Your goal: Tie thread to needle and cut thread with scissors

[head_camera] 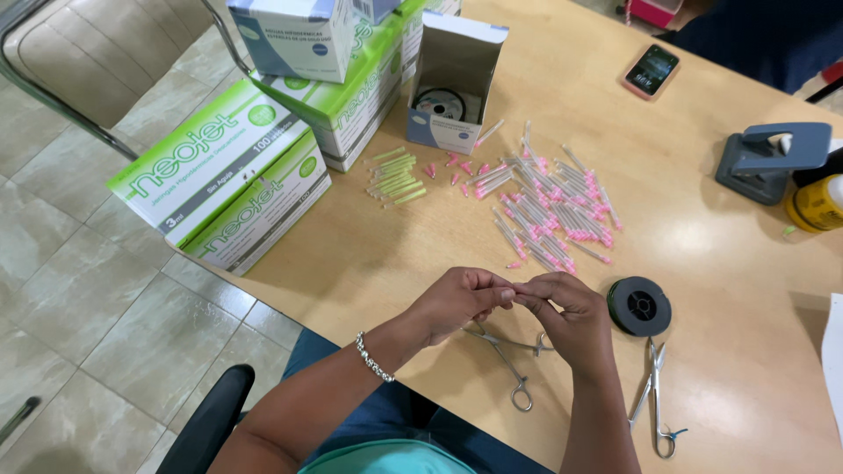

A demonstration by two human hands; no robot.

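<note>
My left hand and my right hand meet fingertip to fingertip above the wooden table, pinching something very small between them; what it is I cannot tell. Beyond them lies a heap of several capped needles with pink hubs. A smaller bunch of needles with pale green caps lies to its left. A black spool of wire sits just right of my right hand. Metal forceps lie under my hands and a second pair lies to the right.
Green and white cartons are stacked at the table's left edge, with blue and white boxes on top. An open box holding a spool stands behind the needles. A phone, a grey hole punch and a yellow bottle lie at right.
</note>
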